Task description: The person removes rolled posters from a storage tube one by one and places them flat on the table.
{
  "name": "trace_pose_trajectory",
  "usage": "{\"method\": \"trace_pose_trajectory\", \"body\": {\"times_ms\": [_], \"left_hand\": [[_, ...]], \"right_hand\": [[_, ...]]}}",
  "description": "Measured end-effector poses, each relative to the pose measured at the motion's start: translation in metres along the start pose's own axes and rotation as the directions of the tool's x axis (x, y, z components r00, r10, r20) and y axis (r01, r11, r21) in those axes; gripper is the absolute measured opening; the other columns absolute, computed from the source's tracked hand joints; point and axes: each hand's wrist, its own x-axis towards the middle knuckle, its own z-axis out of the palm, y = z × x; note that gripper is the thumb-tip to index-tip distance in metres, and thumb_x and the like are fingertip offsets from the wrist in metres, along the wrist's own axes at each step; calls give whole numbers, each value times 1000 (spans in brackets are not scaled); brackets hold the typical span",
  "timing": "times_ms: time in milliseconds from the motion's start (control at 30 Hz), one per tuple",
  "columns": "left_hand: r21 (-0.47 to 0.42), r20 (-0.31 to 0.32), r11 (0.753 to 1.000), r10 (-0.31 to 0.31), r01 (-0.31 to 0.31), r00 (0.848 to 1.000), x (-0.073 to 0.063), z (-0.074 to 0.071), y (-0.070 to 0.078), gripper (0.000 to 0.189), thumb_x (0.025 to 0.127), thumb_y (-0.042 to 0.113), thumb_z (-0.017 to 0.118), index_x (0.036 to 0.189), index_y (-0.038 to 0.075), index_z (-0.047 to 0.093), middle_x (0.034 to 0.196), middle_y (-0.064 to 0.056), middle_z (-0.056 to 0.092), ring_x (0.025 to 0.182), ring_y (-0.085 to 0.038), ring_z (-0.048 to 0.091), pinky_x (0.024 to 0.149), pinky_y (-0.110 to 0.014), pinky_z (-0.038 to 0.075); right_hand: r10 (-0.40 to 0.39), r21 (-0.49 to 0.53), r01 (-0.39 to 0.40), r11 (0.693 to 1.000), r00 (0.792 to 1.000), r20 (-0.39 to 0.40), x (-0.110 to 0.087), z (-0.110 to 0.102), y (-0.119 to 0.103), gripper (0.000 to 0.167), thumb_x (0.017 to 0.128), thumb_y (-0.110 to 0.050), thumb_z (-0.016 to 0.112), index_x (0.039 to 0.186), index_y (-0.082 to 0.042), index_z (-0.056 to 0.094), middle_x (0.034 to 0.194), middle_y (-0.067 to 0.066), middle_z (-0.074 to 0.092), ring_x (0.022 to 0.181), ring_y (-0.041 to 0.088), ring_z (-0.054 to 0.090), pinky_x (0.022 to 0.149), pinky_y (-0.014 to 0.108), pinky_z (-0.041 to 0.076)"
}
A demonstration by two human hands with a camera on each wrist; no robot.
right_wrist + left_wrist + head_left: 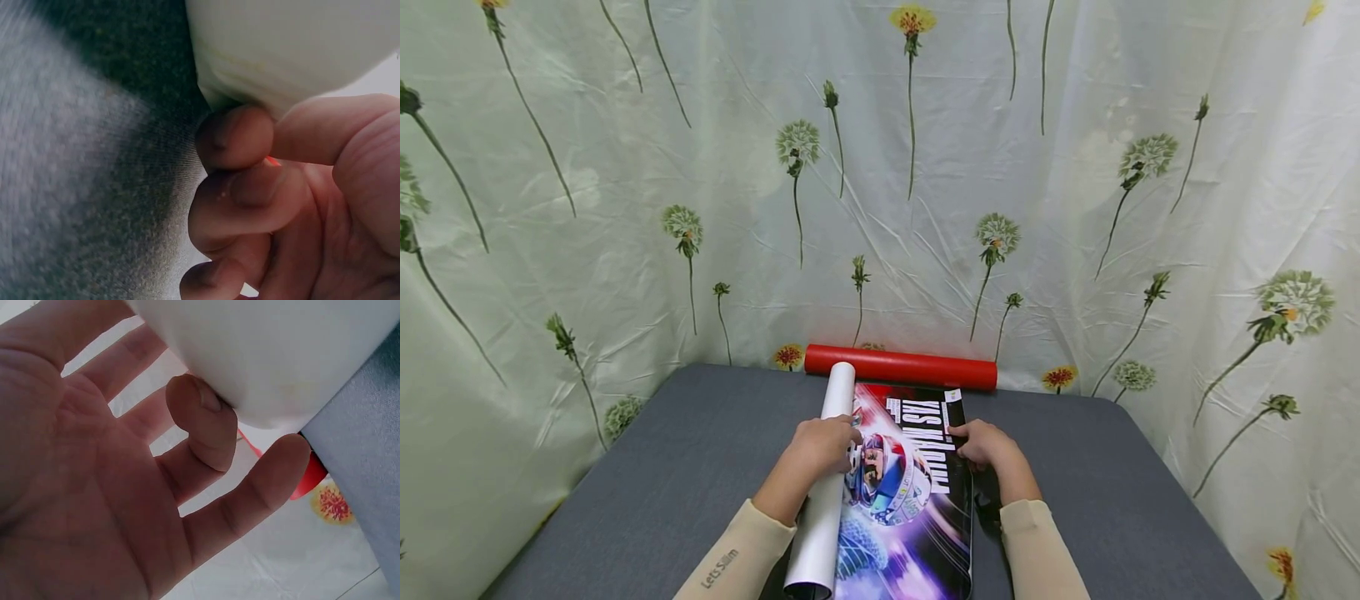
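A glossy poster [898, 500] lies face up on the grey desk [715, 450], near the middle of the head view and running down towards six o'clock. Taking its centre as the dial, its nine o'clock side is wound into a white roll [822, 517], whose hollow near end shows at about seven o'clock and whose far end points just past twelve. The left hand [822, 446], at ten o'clock, holds this roll from above; in the left wrist view its fingers stand apart, some curving against the white surface. The right hand [990, 446], at two o'clock, pinches the poster's edge between thumb and fingers, the other fingers curled below. The printed face carries a helmet picture [891, 479] in the middle and bold white lettering [927, 442] at one o'clock. At twelve, a red tube [902, 368] lies crosswise along the desk's far edge, against a pale curtain [865, 225] printed with dandelions. Cream sleeves [1041, 546] reach in from five and seven o'clock, the left one bearing small dark lettering.
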Motion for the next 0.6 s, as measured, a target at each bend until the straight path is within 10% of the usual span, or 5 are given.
{"method": "trace_pose_trajectory", "body": {"times_ms": [600], "left_hand": [[-41,-3,999,-16,16,1000,0,-2,-4,36,82,18,90,117,22,80,125,-2,72,96,-31,68,86,-51,58]], "right_hand": [[-15,16,15,1000,1000,-19,-4,-4,4,54,95,-1,65,147,-16,64,82,14,65,57,18,58,57,28,46]]}}
